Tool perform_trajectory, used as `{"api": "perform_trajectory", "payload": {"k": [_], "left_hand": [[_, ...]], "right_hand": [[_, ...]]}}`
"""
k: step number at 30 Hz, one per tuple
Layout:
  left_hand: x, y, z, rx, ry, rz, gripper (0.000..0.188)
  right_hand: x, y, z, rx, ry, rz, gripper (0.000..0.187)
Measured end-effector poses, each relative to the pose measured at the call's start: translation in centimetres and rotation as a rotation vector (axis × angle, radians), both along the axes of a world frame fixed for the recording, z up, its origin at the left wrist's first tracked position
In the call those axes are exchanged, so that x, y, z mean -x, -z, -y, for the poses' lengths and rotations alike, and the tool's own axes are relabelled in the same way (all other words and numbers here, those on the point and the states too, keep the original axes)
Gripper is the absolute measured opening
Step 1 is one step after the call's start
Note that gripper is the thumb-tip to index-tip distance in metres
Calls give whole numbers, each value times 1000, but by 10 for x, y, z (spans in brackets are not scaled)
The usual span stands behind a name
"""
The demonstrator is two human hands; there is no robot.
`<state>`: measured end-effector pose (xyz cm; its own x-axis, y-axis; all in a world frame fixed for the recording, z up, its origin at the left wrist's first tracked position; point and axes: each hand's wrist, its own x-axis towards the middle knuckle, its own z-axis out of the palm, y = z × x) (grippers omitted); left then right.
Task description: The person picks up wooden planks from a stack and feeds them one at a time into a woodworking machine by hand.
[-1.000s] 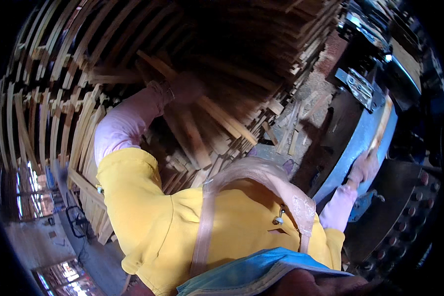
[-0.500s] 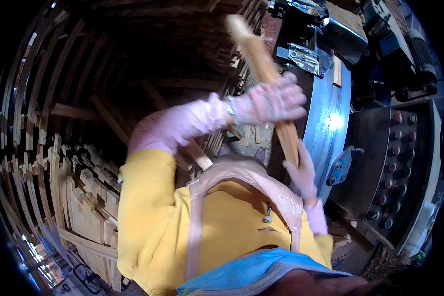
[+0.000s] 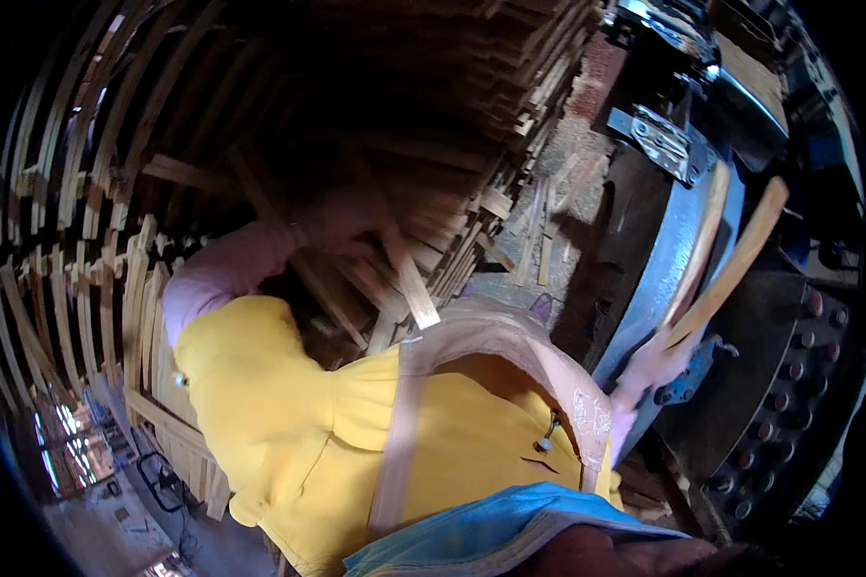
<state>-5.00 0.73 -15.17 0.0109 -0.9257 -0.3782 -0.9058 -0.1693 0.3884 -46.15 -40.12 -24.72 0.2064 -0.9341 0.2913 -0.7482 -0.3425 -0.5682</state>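
Observation:
My right hand (image 3: 656, 363), in a pale glove, is closed round the lower ends of two wooden strips (image 3: 738, 269), which fan slightly apart above it. They slant up over the metal machine bed (image 3: 642, 293). On the other side, my left hand (image 3: 356, 223) reaches out over the heap of loose wooden strips (image 3: 412, 287). Deep shadow and blur hide its fingers, so whether it touches any wood cannot be made out.
Stacked wooden strips (image 3: 53, 322) line the left side, and another stack (image 3: 539, 106) stands ahead. A metal guide (image 3: 662, 139) sits on the far part of the machine bed. A panel with several round buttons (image 3: 775, 404) is at the right. Offcuts lie on the floor (image 3: 548, 226).
My left hand has let go of the wood and swung left to the dark heap. My right hand has moved right with the strips, now tilted over the machine bed. The view has shifted.

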Motion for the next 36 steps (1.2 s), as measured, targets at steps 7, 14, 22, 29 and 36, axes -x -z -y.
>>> {"api": "perform_trajectory", "payload": {"k": [7,14,22,29,36], "left_hand": [[9,-29,-132,-87,31,372,49],[-1,28,-148,41,-112,356,43],[4,19,-149,92,41,482,31],[-6,16,-147,26,56,639,21],[-6,-123,-46,131,152,949,25]], "right_hand": [[-96,47,161,71,141,-157,56],[-14,71,77,52,-129,-240,60],[81,48,-68,74,-13,-508,43],[-3,73,87,385,-185,-620,32],[-109,91,223,22,-183,-576,37]]}}
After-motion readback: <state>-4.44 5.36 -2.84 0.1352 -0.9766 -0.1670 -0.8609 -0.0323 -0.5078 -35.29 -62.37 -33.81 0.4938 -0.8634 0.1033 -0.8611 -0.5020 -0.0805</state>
